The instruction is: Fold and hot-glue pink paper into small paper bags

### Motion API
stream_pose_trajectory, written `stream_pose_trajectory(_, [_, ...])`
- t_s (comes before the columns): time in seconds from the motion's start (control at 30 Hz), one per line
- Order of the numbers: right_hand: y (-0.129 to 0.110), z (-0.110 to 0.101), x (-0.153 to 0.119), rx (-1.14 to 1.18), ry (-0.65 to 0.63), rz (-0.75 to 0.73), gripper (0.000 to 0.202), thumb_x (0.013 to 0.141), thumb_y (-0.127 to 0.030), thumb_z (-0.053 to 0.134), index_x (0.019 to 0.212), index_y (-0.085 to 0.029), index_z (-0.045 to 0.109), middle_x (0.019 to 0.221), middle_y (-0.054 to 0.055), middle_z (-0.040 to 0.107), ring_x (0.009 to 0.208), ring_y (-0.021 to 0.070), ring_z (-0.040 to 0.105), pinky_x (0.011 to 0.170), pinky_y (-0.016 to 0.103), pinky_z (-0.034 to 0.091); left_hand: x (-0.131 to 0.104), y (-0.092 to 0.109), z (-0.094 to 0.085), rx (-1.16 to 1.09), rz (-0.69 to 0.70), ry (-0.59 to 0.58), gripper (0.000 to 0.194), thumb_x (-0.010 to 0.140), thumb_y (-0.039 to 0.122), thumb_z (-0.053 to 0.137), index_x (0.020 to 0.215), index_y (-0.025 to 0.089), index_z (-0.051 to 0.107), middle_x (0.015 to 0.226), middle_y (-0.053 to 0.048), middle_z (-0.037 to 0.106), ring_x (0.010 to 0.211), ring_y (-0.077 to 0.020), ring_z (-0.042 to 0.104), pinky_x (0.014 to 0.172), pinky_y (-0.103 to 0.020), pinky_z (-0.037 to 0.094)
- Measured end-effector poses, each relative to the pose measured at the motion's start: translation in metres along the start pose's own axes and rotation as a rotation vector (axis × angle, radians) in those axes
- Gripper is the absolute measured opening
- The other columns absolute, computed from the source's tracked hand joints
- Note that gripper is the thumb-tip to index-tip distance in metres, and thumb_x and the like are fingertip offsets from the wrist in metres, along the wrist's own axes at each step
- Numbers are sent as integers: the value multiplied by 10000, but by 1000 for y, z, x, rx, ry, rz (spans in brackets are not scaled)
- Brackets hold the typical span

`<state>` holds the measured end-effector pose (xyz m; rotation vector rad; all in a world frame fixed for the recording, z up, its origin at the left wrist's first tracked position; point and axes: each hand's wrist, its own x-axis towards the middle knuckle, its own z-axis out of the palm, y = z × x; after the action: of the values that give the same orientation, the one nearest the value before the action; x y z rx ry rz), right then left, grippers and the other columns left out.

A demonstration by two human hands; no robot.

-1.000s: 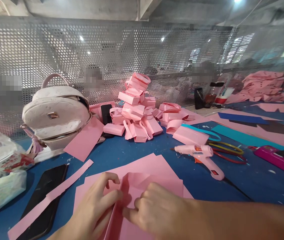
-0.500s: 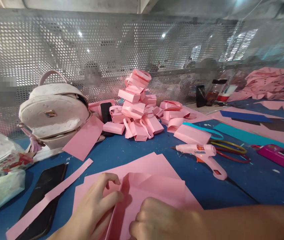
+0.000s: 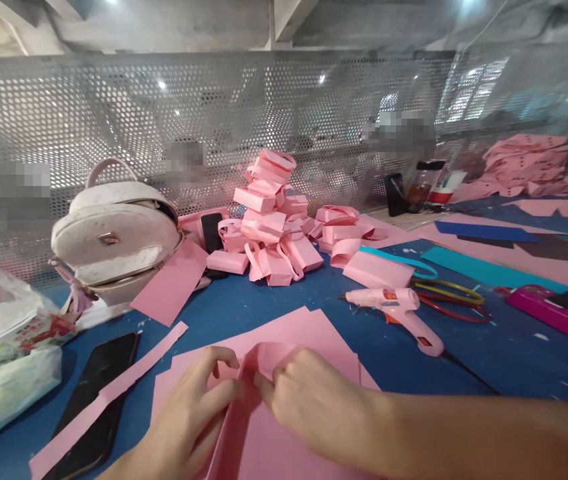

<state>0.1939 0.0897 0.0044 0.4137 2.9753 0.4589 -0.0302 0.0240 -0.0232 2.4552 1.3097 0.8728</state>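
A folded pink paper sheet [image 3: 264, 440] lies on other pink sheets [image 3: 284, 327] at the front of the blue table. Its left side stands up as a creased flap. My left hand [image 3: 194, 407] pinches that raised flap between thumb and fingers. Inside the fold, my right hand [image 3: 314, 400] is closed, with its thumb and curled fingers pressed at the upper part of the paper near the crease. The right fingertips are partly hidden. Beyond my hands rises a pile of small pink paper bags [image 3: 269, 227].
A pink glue gun [image 3: 399, 310] lies right of the sheets, its cord running toward my right forearm. At left are a black phone [image 3: 94, 393] under a pink strip [image 3: 129, 377], plastic bags [image 3: 14, 393] and a white backpack [image 3: 119, 233]. Scissors [image 3: 449, 293] lie farther right.
My right hand has moved up and slightly away from me along the paper, closer to the crease and my left hand. The left hand keeps its hold. The view has tilted slightly.
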Motion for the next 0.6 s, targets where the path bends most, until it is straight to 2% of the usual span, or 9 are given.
stream_pose_trajectory(0.1, [-7,0,-5,-51,39,9,106,755,-83,711,786,-158,642,641,17,596,514,170,486,456,330,197,3,2,-2,38,26,-6,297,970,102,385,1121,263,583,1194,-109,545,977,-204,627,791,-303,570])
stream_pose_trajectory(0.2, [-10,1,-6,-39,71,10,137,747,-28,692,799,-150,657,706,29,642,512,157,498,448,321,219,19,-5,-7,69,-14,71,350,1003,125,372,1295,264,505,1205,-106,621,1080,-209,651,923,-339,561])
stream_pose_trajectory(0.23, [-10,1,-6,-32,76,6,155,738,-14,691,824,-141,667,721,32,651,511,155,506,443,318,225,28,-10,-9,93,-64,100,349,1022,143,362,1329,256,484,1201,-100,651,1106,-206,659,951,-341,556])
stream_pose_trajectory(0.27, [-10,2,-5,-26,74,-1,169,731,-8,691,844,-132,676,730,36,657,514,158,517,436,316,229,39,-17,-11,148,-99,80,340,1038,168,358,1336,247,499,1204,-95,677,1111,-203,673,938,-325,567])
stream_pose_trajectory(0.33, [-11,2,-3,-19,57,-2,180,725,0,681,857,-122,687,743,46,666,529,174,545,420,318,233,65,-34,-10,249,-79,-40,347,1042,165,341,1232,244,620,1295,-74,671,1177,-210,663,988,-328,557])
stream_pose_trajectory(0.43, [-13,2,-3,-25,72,-8,209,706,47,628,821,-117,686,745,62,674,568,188,576,420,316,237,104,-64,-1,335,-62,-70,332,1042,178,407,1302,195,612,1384,-95,622,1249,-254,612,1083,-421,499])
stream_pose_trajectory(0.47, [-14,3,-4,-24,88,-12,223,698,65,608,805,-117,681,738,65,674,576,185,578,424,313,240,115,-72,3,368,-67,-71,289,1025,241,517,1294,193,610,1371,-106,616,1201,-261,629,1030,-454,529])
stream_pose_trajectory(0.5, [-15,4,-5,-25,104,-17,238,689,78,591,796,-117,676,728,63,672,575,180,575,427,310,243,126,-80,8,401,-76,-68,325,987,321,621,1285,191,604,1337,-106,616,1133,-255,647,953,-476,560])
stream_pose_trajectory(0.6, [-19,10,-8,-73,139,-12,275,677,78,565,844,-109,677,733,67,672,579,182,574,428,313,269,149,-98,16,499,-113,-62,342,980,338,633,1281,181,599,1300,-102,624,1088,-246,658,910,-460,574])
